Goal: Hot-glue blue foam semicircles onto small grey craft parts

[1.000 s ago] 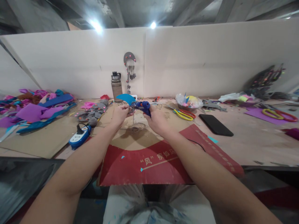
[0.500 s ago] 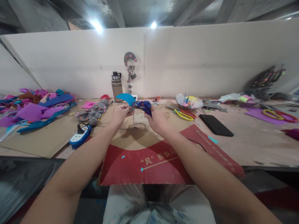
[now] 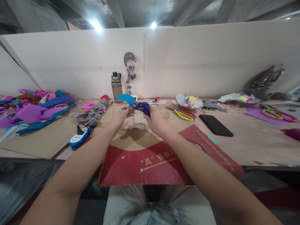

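Observation:
My left hand (image 3: 120, 114) pinches a blue crescent-shaped piece (image 3: 126, 98) that looks like felt, its pointed end to the left. A small greyish bit shows at the fingertips, too small to make out. In my right hand (image 3: 156, 119) is a blue glue gun (image 3: 145, 107), its nozzle turned left toward the crescent; whether the two touch I cannot tell. Below the hands a loose coil of twine (image 3: 138, 127) lies on the brown and red cardboard (image 3: 150, 175), with a strand rising toward my left hand.
Left are a blue-white power strip (image 3: 79, 138), grey felt pieces (image 3: 92, 114) and a heap of coloured felt (image 3: 32, 112). A bottle (image 3: 116, 88) stands behind. Right lie scissors (image 3: 184, 115), a phone (image 3: 216, 125) and a bowl in plastic (image 3: 189, 102). A grey moon mobile (image 3: 130, 59) hangs behind.
The glue gun has shifted very slightly in my right hand. Otherwise the hands and the blue crescent stay nearly in place, and the view moves a little.

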A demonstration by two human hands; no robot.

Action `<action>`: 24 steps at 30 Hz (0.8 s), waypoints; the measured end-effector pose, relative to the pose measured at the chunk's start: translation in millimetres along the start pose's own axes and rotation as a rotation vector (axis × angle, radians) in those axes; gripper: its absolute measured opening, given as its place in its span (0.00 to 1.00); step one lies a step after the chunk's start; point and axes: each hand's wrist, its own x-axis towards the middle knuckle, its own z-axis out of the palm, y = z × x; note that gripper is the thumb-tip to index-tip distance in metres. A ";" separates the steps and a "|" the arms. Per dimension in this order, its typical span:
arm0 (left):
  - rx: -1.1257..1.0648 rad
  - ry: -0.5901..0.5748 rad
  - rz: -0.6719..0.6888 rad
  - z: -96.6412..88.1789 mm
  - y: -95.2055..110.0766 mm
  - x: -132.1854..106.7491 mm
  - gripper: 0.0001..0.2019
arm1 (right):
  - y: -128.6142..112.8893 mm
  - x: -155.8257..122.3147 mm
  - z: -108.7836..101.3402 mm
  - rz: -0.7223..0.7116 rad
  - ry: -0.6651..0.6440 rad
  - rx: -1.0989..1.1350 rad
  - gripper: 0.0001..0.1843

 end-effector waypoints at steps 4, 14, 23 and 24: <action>0.003 -0.001 0.008 -0.7 2.1 -1.1 0.07 | 0.1 -0.4 -0.8 -0.005 0.005 0.007 0.21; -0.020 -0.005 0.013 -3.5 5.3 -1.1 0.06 | -0.5 -1.0 -2.6 0.057 0.010 0.002 0.20; -0.044 -0.025 0.080 -8.4 0.9 2.0 0.07 | 1.6 -0.3 -1.2 0.068 0.006 -0.004 0.23; -0.049 -0.026 0.083 -8.8 0.1 2.7 0.07 | 1.8 -0.3 -1.1 0.074 0.003 -0.005 0.23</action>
